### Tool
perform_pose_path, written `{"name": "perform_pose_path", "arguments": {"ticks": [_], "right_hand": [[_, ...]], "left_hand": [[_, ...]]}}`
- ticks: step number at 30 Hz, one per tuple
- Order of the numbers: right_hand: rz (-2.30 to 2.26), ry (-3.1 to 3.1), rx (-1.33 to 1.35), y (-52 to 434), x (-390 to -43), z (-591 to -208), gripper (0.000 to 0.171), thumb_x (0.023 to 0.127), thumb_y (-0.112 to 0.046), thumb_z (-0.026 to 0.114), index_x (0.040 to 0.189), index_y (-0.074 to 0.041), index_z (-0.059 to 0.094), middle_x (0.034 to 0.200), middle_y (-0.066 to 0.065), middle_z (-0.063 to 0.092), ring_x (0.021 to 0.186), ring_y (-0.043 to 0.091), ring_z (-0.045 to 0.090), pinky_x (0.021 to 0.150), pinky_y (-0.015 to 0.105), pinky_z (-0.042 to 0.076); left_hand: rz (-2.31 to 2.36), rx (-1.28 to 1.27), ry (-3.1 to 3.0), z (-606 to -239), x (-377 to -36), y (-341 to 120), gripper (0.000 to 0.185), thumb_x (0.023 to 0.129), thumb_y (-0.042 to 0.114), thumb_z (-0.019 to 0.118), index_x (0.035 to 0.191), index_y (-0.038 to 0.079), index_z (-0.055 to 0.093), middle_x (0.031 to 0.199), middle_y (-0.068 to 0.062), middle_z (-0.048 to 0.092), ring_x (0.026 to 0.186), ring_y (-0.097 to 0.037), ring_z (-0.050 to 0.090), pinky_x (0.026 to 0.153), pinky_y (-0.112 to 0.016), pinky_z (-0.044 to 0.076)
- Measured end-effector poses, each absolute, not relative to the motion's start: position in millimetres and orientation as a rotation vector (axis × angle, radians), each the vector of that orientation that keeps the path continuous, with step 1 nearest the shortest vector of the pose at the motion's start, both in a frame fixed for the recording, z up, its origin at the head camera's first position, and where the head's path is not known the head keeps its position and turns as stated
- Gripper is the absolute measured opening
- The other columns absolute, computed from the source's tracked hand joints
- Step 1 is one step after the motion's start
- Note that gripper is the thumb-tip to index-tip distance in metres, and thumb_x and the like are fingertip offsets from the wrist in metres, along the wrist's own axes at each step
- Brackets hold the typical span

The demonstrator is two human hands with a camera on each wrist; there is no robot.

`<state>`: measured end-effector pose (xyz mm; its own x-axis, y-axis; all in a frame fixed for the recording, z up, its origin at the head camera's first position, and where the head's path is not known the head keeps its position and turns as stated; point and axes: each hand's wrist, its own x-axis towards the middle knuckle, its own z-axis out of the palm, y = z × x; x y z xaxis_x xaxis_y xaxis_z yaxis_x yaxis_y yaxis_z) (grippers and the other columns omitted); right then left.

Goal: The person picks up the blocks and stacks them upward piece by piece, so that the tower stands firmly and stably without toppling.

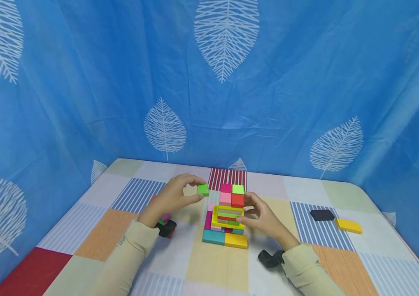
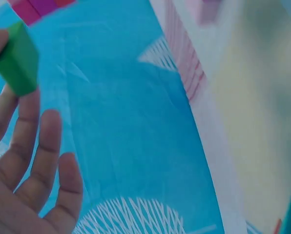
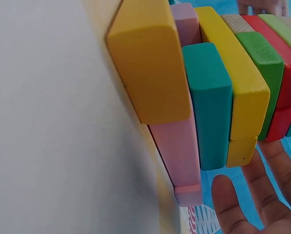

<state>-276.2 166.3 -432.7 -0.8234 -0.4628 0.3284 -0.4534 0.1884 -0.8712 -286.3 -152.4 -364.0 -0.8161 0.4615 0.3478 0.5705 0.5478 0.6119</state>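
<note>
My left hand (image 1: 172,197) pinches a small green block (image 1: 203,189) between thumb and fingertips, raised just left of a tower's top. In the left wrist view, the green block (image 2: 19,61) sits at the fingertips, with the other fingers spread below. The tower of colourful blocks (image 1: 226,200) has a teal block (image 1: 213,237) and a yellow block (image 1: 236,241) at its front base. Pink, red and light green blocks crown it. My right hand (image 1: 263,218) is at the tower's right side, thumb toward the front. In the right wrist view, extended fingers (image 3: 262,187) reach along the stacked layers.
At the right lie a black block (image 1: 322,215) and a yellow block (image 1: 348,226). A few blocks, including a pink one (image 1: 166,217), are partly hidden behind my left wrist. A blue leaf-patterned curtain (image 1: 261,115) borders the patchwork-covered table (image 1: 217,267).
</note>
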Motion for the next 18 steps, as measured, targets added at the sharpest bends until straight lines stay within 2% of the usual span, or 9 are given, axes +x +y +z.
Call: {"name": "perform_pose_path", "arguments": {"ticks": [9, 13, 18], "right_hand": [[-1.777, 2.397, -0.916, 166.9, -275.8, -433.5, 0.065, 0.094, -0.009, 0.08, 0.149, 0.007, 0.05, 0.134, 0.02, 0.065, 0.118, 0.009, 0.061, 0.097, 0.03, 0.057], [-1.781, 2.388, -0.911, 167.1, -275.8, -433.1, 0.064, 0.094, -0.009, 0.08, 0.149, 0.007, 0.05, 0.133, 0.019, 0.065, 0.118, 0.009, 0.061, 0.097, 0.031, 0.056], [-1.785, 2.381, -0.925, 167.1, -277.0, -433.4, 0.064, 0.094, -0.007, 0.08, 0.149, 0.007, 0.05, 0.133, 0.019, 0.065, 0.118, 0.01, 0.061, 0.097, 0.029, 0.056]], "left_hand": [[-1.384, -0.852, -2.488, -354.4, -284.0, -127.8, 0.039, 0.098, 0.013, 0.08, 0.135, 0.003, 0.073, 0.125, -0.01, 0.073, 0.112, -0.03, 0.063, 0.097, -0.049, 0.055], [-1.422, -0.873, -2.475, -349.9, -285.9, -116.7, 0.042, 0.098, 0.013, 0.08, 0.137, 0.002, 0.071, 0.126, -0.012, 0.073, 0.115, -0.036, 0.064, 0.096, -0.046, 0.055], [-1.411, -0.861, -2.497, -346.4, -290.7, -106.9, 0.043, 0.098, 0.014, 0.08, 0.139, 0.004, 0.071, 0.127, -0.011, 0.073, 0.115, -0.031, 0.063, 0.098, -0.04, 0.053]]}}
